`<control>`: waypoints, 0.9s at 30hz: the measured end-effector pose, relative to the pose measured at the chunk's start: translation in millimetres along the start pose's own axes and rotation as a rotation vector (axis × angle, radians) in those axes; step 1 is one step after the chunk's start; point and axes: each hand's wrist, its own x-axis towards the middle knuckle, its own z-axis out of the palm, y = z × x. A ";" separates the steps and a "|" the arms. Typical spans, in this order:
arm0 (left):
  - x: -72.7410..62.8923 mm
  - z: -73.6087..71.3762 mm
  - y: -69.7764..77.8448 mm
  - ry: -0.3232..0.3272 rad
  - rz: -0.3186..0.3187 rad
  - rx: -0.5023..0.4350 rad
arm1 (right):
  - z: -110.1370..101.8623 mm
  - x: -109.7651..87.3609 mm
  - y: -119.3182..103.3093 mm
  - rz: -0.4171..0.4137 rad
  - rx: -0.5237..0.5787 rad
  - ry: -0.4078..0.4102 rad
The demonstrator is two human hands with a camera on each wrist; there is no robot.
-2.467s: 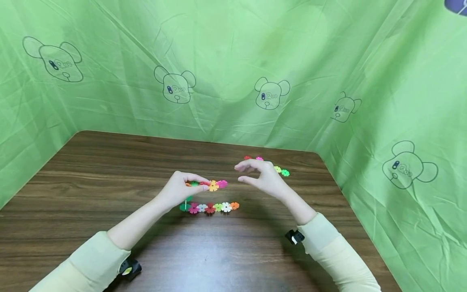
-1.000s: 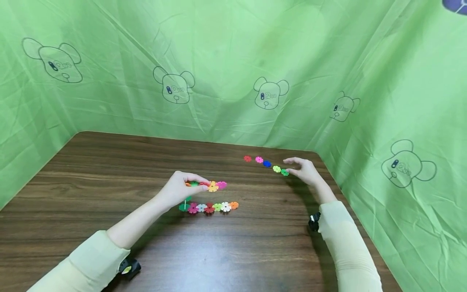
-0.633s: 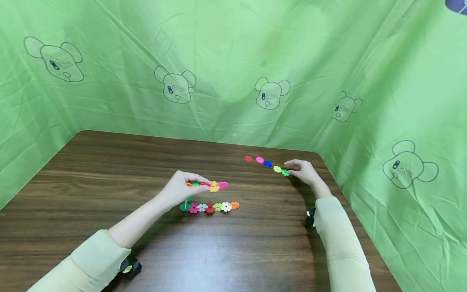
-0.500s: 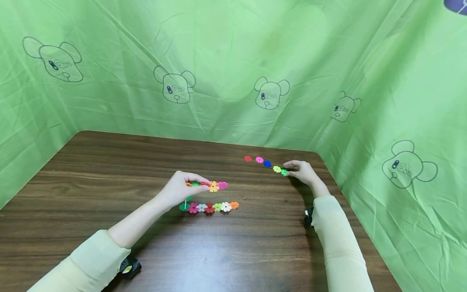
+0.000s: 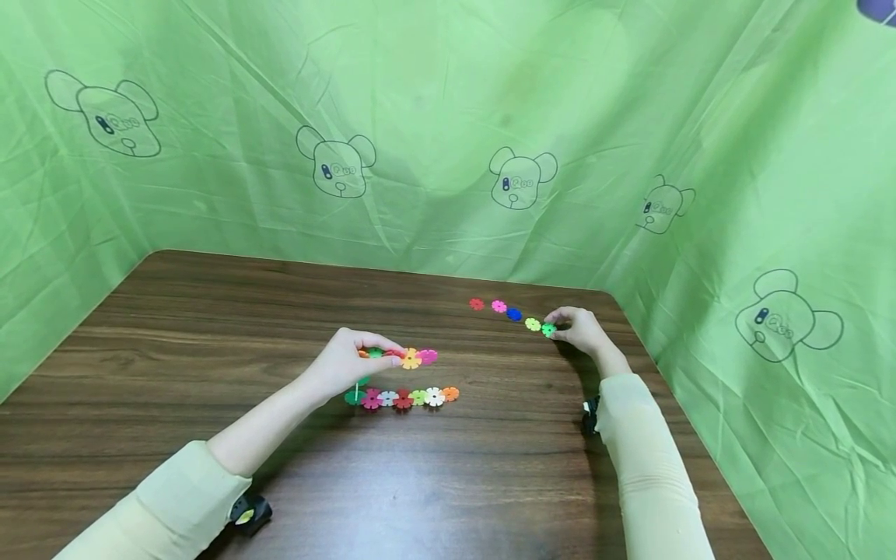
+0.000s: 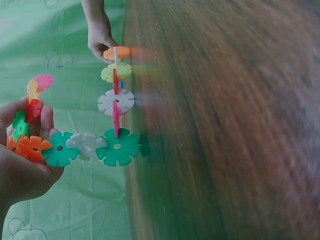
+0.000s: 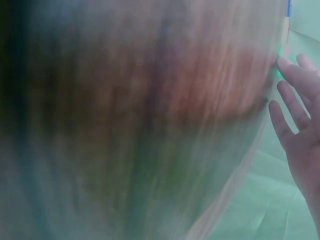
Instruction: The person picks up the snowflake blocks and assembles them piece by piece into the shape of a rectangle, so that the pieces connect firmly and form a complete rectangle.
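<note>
My left hand (image 5: 341, 362) pinches the upper arm of a chain of interlocking plastic flower discs (image 5: 402, 399) between thumb and fingers. The linked chain bends like a U, with its lower row running right over the table to an orange disc (image 5: 451, 394). In the left wrist view, white and green discs (image 6: 118, 148) link the held arm to that row. At the far right, my right hand (image 5: 582, 329) pinches a loose green flower disc (image 5: 549, 330) with thumb and forefinger. The right wrist view is blurred, showing the right hand (image 7: 302, 125) with its other fingers spread.
Beside the held green disc lie loose flower discs: yellow-green (image 5: 533, 324), blue (image 5: 514, 314), pink (image 5: 498, 306) and red (image 5: 476, 304). The brown wooden table (image 5: 231, 311) ends at a green cloth curtain (image 5: 434, 225) behind and at both sides.
My right hand has moved from near the chain out to the far right, where its fingers have closed on the green disc and tilted it slightly. The left hand stays put with the chain.
</note>
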 end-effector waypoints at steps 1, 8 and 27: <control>-0.3 0.0 0.5 0.000 -0.001 -0.002 | 0.0 0.3 -0.7 0.005 -0.001 0.002; 0.1 0.1 0.5 0.003 -0.010 0.009 | 0.0 0.5 -2.3 0.004 -0.013 0.014; 15.0 0.6 -35.5 0.000 0.015 -0.007 | -13.9 -1.8 -45.9 -0.126 0.005 0.043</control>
